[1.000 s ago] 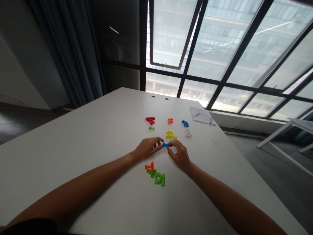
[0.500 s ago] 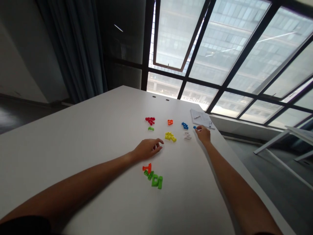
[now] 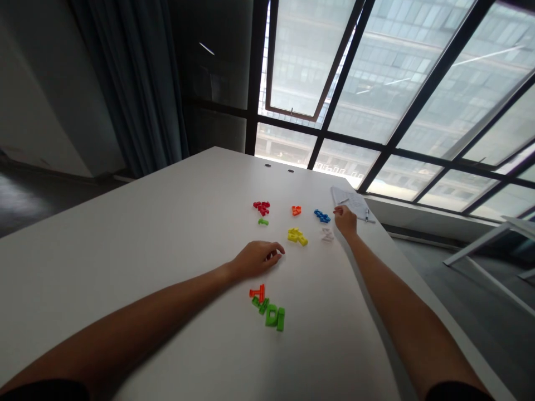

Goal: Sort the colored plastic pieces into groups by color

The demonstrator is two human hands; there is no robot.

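My right hand (image 3: pixel 346 221) is just right of a cluster of small blue plastic pieces (image 3: pixel 322 216). Its fingertips are drawn together, and no piece shows between them. My left hand (image 3: pixel 258 258) hovers low over the table with curved fingers apart, holding nothing. Yellow pieces (image 3: pixel 297 236) are nearest to its fingertips. Below it are an orange-red T-shaped piece (image 3: pixel 258 292) and several green pieces (image 3: pixel 271 315), one with a square hole. White pieces (image 3: pixel 326 235) lie under the blue cluster, in front of my right hand.
On the white table (image 3: pixel 175 223), farther back, are red pieces (image 3: pixel 261 208), one green piece (image 3: pixel 263 221) and orange pieces (image 3: pixel 296 210). Papers (image 3: pixel 353 201) with pens lie by the right edge. A white-framed piece of furniture (image 3: pixel 480 245) stands beyond that edge, with windows behind.
The blue piece that was in my right fingertips is no longer there; the blue cluster now looks larger. My right hand's fingers have drawn in. The view has shifted slightly; my left hand stays put.
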